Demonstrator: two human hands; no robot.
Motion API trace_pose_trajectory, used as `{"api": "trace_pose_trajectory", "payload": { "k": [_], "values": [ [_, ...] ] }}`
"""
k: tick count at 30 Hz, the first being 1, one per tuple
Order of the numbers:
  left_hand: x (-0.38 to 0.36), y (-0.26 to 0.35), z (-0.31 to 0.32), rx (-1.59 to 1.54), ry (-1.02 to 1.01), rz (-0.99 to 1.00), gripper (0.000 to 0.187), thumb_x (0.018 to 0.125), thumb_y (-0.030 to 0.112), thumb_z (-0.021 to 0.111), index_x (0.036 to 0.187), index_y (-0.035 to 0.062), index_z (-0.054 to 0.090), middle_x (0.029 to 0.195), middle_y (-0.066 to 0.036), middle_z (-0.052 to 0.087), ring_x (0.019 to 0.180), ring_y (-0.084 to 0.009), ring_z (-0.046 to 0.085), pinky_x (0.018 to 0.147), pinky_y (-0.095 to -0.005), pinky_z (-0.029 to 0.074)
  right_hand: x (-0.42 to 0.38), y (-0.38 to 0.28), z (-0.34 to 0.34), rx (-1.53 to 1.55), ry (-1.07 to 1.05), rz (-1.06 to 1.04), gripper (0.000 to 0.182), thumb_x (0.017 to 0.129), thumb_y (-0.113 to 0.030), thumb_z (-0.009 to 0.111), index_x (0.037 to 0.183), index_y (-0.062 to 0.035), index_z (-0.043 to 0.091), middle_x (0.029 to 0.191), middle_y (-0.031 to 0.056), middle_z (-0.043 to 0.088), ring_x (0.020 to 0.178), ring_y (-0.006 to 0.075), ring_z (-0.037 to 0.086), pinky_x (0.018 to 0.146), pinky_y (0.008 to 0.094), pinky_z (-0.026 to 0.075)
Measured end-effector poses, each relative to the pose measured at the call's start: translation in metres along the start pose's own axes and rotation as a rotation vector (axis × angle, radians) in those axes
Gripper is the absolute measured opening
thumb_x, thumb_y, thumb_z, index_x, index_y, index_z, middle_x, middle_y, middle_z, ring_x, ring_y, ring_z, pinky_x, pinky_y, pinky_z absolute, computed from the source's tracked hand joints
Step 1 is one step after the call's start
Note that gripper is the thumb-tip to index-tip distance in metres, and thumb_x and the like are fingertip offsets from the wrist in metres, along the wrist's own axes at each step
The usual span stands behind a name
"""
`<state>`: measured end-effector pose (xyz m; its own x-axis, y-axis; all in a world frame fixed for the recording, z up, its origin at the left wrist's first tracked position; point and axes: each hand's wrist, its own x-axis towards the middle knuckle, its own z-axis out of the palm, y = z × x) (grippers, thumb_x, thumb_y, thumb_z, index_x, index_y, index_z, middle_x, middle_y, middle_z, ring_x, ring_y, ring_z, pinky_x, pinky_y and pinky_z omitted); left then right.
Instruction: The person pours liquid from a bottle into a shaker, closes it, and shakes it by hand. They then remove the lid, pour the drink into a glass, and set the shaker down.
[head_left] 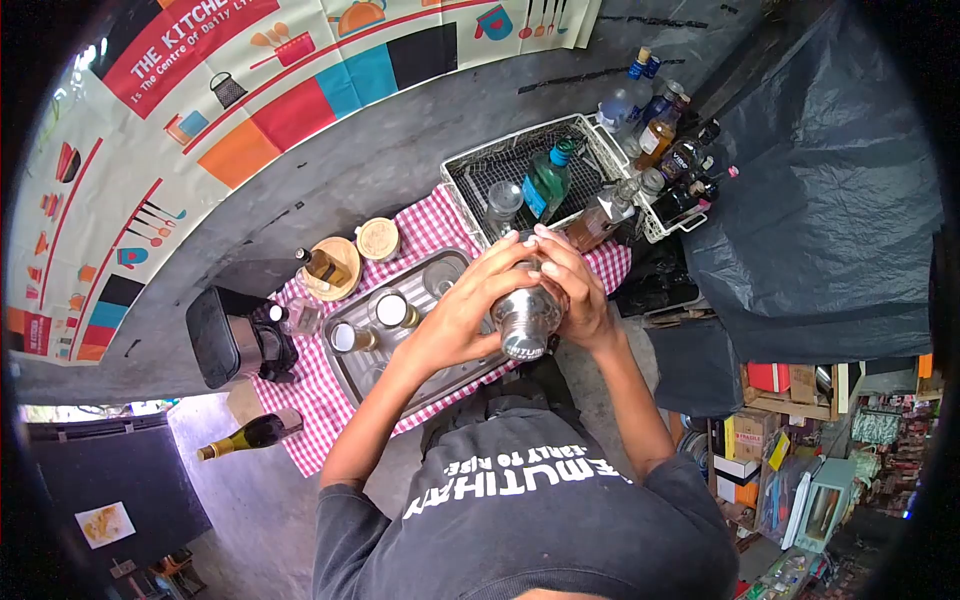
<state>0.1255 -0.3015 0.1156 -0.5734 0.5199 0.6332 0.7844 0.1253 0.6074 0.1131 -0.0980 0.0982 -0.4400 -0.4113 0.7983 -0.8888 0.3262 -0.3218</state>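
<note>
Both hands are raised in front of my chest, closed around a shiny metal cocktail shaker [527,322]. Its rounded base points toward me and mirrors the shirt lettering. My left hand [470,308] wraps the shaker from the left, fingers over its far end. From the right, my right hand [578,300] grips it, its fingertips meeting those of the left. The far end is hidden under the fingers. Below and left of the hands lies a metal tray [345,372] with two pale-topped glasses, one a foamy-looking glass [394,310], and a clear glass [441,277].
A white wire basket [462,200] holds a green bottle [548,180] and a clear glass [503,205]. Several liquor bottles [655,135] crowd its right. A black bin-like container [222,335] and a dark gold-necked bottle [250,437] are left. The checked cloth [425,222] covers the table.
</note>
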Motion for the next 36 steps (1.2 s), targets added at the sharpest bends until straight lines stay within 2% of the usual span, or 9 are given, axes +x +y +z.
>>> {"api": "trace_pose_trajectory", "payload": {
  "k": [3, 9, 15, 20, 23, 27, 30, 32, 36],
  "values": [
    [0.004, 0.006, -0.006, -0.174, 0.007, -0.203, 0.079, 0.064, 0.018, 0.080, 0.132, 0.0057, 0.043, 0.139, -0.017, 0.043, 0.132, -0.0325, 0.040, 0.109, -0.0431, 0.032, 0.012, -0.007, -0.011, -0.057, -0.030, -0.040, 0.067, 0.074, -0.017, 0.075, 0.128, -0.0033, 0.039, 0.121, 0.0226, 0.055, 0.111, 0.0414, 0.057, 0.094, 0.0464, 0.049],
    [-0.006, -0.003, 0.006, -0.308, 0.089, -0.543, 0.072, 0.072, 0.028, 0.080, 0.128, 0.0021, 0.044, 0.109, -0.015, 0.062, 0.103, -0.0229, 0.062, 0.089, -0.0360, 0.047, -0.001, -0.015, -0.006, 0.215, -0.301, 0.565, 0.099, 0.060, -0.037, 0.085, 0.135, 0.0033, 0.036, 0.110, 0.0232, 0.061, 0.101, 0.0338, 0.064, 0.085, 0.0383, 0.051],
    [-0.033, -0.036, 0.036, -0.513, 0.176, -0.800, 0.059, 0.088, 0.043, 0.062, 0.121, -0.0033, 0.046, 0.096, -0.013, 0.064, 0.091, -0.0205, 0.063, 0.081, -0.0341, 0.048, -0.032, -0.011, 0.019, 0.434, -0.309, 0.847, 0.076, 0.073, -0.045, 0.074, 0.125, 0.0035, 0.046, 0.103, 0.0180, 0.064, 0.094, 0.0286, 0.064, 0.081, 0.0370, 0.050],
    [-0.047, -0.059, 0.037, -0.525, -0.208, -1.130, 0.076, 0.093, 0.064, 0.032, 0.113, -0.0052, 0.055, 0.074, -0.009, 0.063, 0.057, -0.0140, 0.061, 0.041, -0.0242, 0.047, -0.050, 0.003, 0.024, 0.895, -0.434, 1.269, 0.051, 0.089, -0.045, 0.059, 0.106, 0.0031, 0.059, 0.090, 0.0054, 0.064, 0.077, 0.0113, 0.059, 0.068, 0.0261, 0.048],
    [-0.033, -0.048, 0.027, -0.580, -0.347, -1.248, 0.076, 0.093, 0.064, 0.032, 0.112, -0.0058, 0.056, 0.071, -0.008, 0.062, 0.055, -0.0138, 0.060, 0.042, -0.0241, 0.048, -0.048, 0.002, 0.018, 0.986, -0.512, 1.422, 0.049, 0.092, -0.048, 0.053, 0.092, 0.0003, 0.065, 0.078, 0.0027, 0.063, 0.069, 0.0081, 0.058, 0.061, 0.0215, 0.046],
    [-0.038, -0.057, 0.033, -0.634, -0.363, -1.242, 0.073, 0.093, 0.063, 0.036, 0.121, -0.0031, 0.052, 0.082, -0.010, 0.064, 0.060, -0.0146, 0.061, 0.041, -0.0254, 0.048, -0.041, -0.005, 0.013, 1.021, -0.488, 1.415, 0.054, 0.092, -0.047, 0.055, 0.112, 0.0020, 0.056, 0.092, 0.0062, 0.064, 0.077, 0.0113, 0.062, 0.065, 0.0236, 0.050],
    [-0.029, -0.051, 0.027, -0.635, -0.272, -1.030, 0.072, 0.091, 0.051, 0.053, 0.138, 0.0004, 0.033, 0.118, -0.013, 0.054, 0.104, -0.0174, 0.056, 0.079, -0.0303, 0.051, -0.048, 0.001, 0.018, 0.876, -0.426, 1.232, 0.063, 0.088, -0.041, 0.062, 0.130, 0.0018, 0.041, 0.110, 0.0102, 0.058, 0.093, 0.0156, 0.060, 0.075, 0.0278, 0.050],
    [-0.029, -0.050, 0.032, -0.601, -0.130, -0.839, 0.069, 0.088, 0.045, 0.060, 0.134, -0.0007, 0.038, 0.114, -0.012, 0.056, 0.102, -0.0177, 0.057, 0.082, -0.0311, 0.050, -0.050, 0.005, 0.019, 0.846, -0.370, 1.109, 0.085, 0.078, -0.022, 0.076, 0.143, -0.0014, 0.025, 0.133, 0.0126, 0.045, 0.124, 0.0199, 0.044, 0.102, 0.0348, 0.037],
    [-0.011, -0.027, 0.017, -0.461, -0.009, -0.581, 0.079, 0.072, 0.028, 0.079, 0.135, 0.0011, 0.039, 0.125, -0.013, 0.051, 0.118, -0.0227, 0.049, 0.103, -0.0357, 0.036, -0.034, -0.009, 0.010, 0.541, -0.206, 0.879, 0.094, 0.065, -0.019, 0.085, 0.140, -0.0024, 0.031, 0.130, 0.0175, 0.050, 0.124, 0.0264, 0.047, 0.102, 0.0383, 0.040]
  ]
}}
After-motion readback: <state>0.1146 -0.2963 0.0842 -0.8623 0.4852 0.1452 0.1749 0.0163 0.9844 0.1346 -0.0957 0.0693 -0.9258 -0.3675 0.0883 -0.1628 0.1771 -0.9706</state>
